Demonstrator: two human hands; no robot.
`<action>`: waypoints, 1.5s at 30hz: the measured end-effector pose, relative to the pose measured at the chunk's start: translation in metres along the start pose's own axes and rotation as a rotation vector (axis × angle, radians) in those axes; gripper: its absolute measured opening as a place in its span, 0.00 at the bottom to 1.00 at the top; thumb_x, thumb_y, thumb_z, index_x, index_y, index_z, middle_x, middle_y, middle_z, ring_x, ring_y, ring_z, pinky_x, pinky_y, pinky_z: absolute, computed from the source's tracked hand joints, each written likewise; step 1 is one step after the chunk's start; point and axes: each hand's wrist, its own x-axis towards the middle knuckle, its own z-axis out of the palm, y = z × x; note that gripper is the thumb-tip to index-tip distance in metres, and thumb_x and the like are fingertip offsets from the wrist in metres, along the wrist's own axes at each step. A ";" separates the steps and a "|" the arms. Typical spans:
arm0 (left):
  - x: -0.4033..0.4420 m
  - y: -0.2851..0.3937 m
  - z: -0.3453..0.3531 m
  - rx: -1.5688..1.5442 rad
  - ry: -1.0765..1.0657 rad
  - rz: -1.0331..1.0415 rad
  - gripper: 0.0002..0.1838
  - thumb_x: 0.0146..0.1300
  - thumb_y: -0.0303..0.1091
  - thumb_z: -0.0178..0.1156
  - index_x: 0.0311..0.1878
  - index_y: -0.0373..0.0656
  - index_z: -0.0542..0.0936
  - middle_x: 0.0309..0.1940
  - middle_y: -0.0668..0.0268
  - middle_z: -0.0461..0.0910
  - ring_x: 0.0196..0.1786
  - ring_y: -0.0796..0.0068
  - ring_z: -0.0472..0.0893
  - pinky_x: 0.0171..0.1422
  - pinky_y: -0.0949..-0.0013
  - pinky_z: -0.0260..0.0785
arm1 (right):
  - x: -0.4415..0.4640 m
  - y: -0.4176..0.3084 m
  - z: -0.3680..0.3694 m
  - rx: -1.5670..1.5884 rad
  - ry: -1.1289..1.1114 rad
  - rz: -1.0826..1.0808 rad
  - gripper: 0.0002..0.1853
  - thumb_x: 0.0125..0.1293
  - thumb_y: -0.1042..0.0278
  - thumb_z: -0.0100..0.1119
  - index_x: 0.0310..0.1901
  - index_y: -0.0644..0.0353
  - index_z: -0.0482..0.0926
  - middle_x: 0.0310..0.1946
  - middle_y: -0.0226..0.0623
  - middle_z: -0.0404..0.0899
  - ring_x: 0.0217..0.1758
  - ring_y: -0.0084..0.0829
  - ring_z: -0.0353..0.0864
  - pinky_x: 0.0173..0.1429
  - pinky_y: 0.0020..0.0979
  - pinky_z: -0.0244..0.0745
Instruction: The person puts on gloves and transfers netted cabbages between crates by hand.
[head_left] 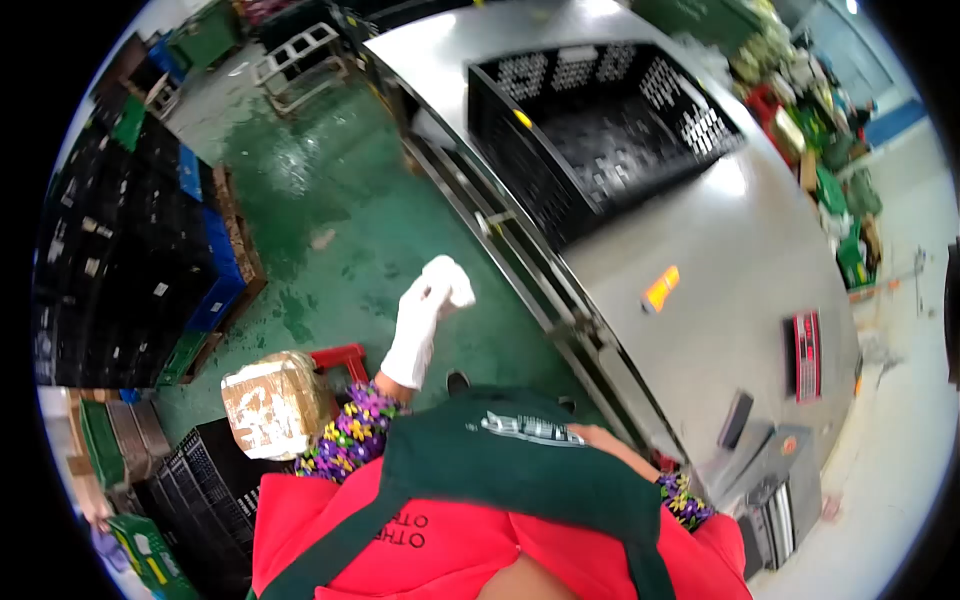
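Observation:
My left hand, in a white glove, is held out over the green floor in front of me. Its fingers look curled together, and something white may be bunched in them; I cannot make out what. My right hand is bare and rests against the front of my dark green apron, close to the table's edge. Its fingers are mostly hidden. To the right stands a metal table bearing a black plastic crate, which has only some slotted walls and a dark bottom showing.
An orange object, a red-framed device, a dark phone-like slab and a grey machine sit on the table. Stacked black crates rise at left. A taped carton and red stool stand near my left arm.

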 end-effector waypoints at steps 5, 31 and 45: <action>0.012 -0.007 -0.062 -0.068 0.119 0.001 0.07 0.67 0.33 0.59 0.41 0.40 0.80 0.37 0.71 0.80 0.41 0.83 0.76 0.48 0.74 0.69 | 0.136 0.042 -0.009 -0.304 -0.237 -0.336 0.19 0.73 0.56 0.43 0.48 0.65 0.76 0.40 0.53 0.80 0.48 0.48 0.81 0.52 0.40 0.73; 0.191 0.095 -0.198 -0.093 0.530 -0.046 0.06 0.67 0.35 0.59 0.41 0.43 0.79 0.34 0.68 0.81 0.37 0.78 0.82 0.41 0.73 0.75 | 0.452 -0.221 -0.146 -0.276 -0.635 -0.335 0.19 0.72 0.58 0.45 0.52 0.64 0.75 0.40 0.49 0.81 0.46 0.43 0.82 0.51 0.38 0.74; 0.327 0.137 -0.258 -0.183 0.310 -0.130 0.08 0.70 0.36 0.58 0.39 0.42 0.79 0.35 0.66 0.81 0.38 0.76 0.82 0.46 0.70 0.76 | 0.547 -0.300 -0.151 -0.258 -0.553 -0.261 0.19 0.72 0.58 0.46 0.54 0.64 0.74 0.39 0.46 0.81 0.45 0.40 0.82 0.50 0.37 0.74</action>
